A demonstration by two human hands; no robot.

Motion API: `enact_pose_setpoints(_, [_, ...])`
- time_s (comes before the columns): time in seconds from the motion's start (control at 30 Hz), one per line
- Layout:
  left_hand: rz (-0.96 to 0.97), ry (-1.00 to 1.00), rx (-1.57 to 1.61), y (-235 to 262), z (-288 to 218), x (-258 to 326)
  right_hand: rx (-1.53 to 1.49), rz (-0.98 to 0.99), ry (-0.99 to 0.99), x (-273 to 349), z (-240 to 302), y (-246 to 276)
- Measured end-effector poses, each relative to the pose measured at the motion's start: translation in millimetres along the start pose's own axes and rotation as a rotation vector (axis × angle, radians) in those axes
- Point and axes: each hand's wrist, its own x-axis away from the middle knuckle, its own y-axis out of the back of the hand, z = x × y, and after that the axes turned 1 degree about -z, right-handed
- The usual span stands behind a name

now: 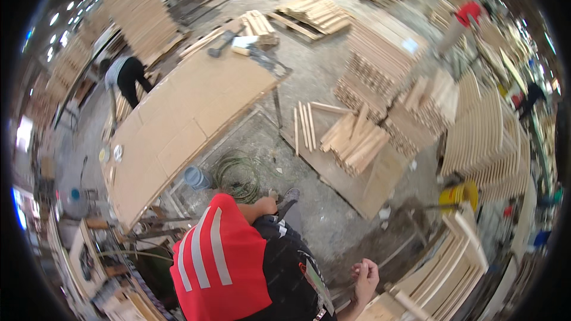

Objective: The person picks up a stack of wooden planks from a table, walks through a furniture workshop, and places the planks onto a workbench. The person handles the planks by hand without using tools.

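My left hand is low in front of my body, beyond the red sleeve with pale stripes. Its fingers look closed; a small greyish shape shows at their tips, too unclear to name. Beside my right leg, my right hand is raised with fingers loosely curled and nothing visible in it. Nearest to it on the right is a wooden frame with curved slats. A coil of greenish hose lies on the floor ahead of my left hand, next to a blue bucket.
A long board-topped workbench stands ahead-left, with a dark tool at its far end. Loose wooden sticks lie on a low board before stacked timber. Right are a yellow bucket and stacked curved pieces. Several people work farther off.
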Motion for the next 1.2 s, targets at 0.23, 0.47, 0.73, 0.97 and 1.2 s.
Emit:
enact_pose_setpoints(0.23, [0.062,0.120,0.163,20.5,26.9,-21.4,0.177,0.198,0.069,-97.5,58.9,-54.6])
enact_pose_setpoints(0.47, [-0.131,0.176,0.319,87.1,55.1,-92.0,0.267,0.439,0.000,-155.6,88.9,-188.0])
enact_pose_setpoints(0.73, [-0.289,0.280,0.560,155.2,89.0,-132.7,0.537,0.706,0.096,-196.7,93.2,-272.2])
enact_pose_setpoints(0.97, [-0.081,0.290,0.255,151.5,115.6,-123.7,0.477,0.680,0.093,-237.3,106.1,-288.0])
enact_pose_setpoints(1.2, [0.016,0.134,0.148,124.7,104.3,-125.8,0.475,0.699,0.017,-260.3,110.8,-287.3])
